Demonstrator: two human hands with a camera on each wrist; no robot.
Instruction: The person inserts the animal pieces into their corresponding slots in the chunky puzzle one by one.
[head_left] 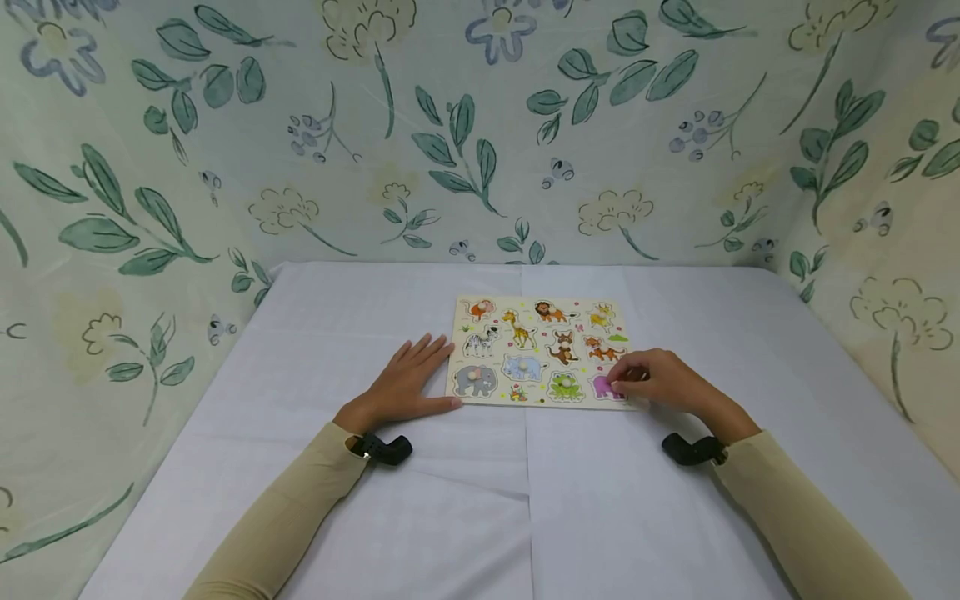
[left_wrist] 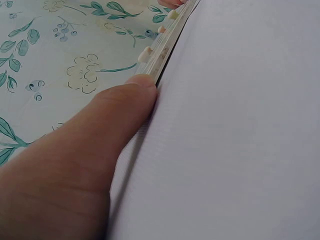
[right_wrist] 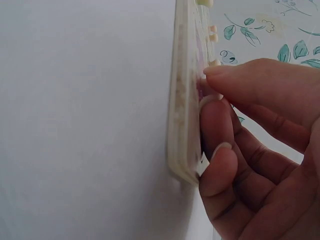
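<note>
A wooden peg puzzle board (head_left: pixel 543 398) with several animal pieces lies flat on the white cloth. My left hand (head_left: pixel 401 379) rests palm down at its left side, fingers straight and spread; the thumb touches the near left corner, and its tip meets the board's edge in the left wrist view. At the near right corner my right hand (head_left: pixel 663 382) pinches a purple animal puzzle piece (head_left: pixel 602 386) between thumb and fingers. The fingers partly cover this piece, so its whole shape is hidden. The grey elephant piece (head_left: pixel 475 382) is nearest my left hand; the frog piece (head_left: pixel 566 387) lies left of the purple one.
White cloth (head_left: pixel 450 533) covers the table, with creases running toward me. Behind and at both sides hangs a floral curtain (head_left: pixel 480 125). Small knobs (right_wrist: pixel 214 37) stand up from the pieces on the board. A black wrist camera (head_left: pixel 390 451) sits on each wrist.
</note>
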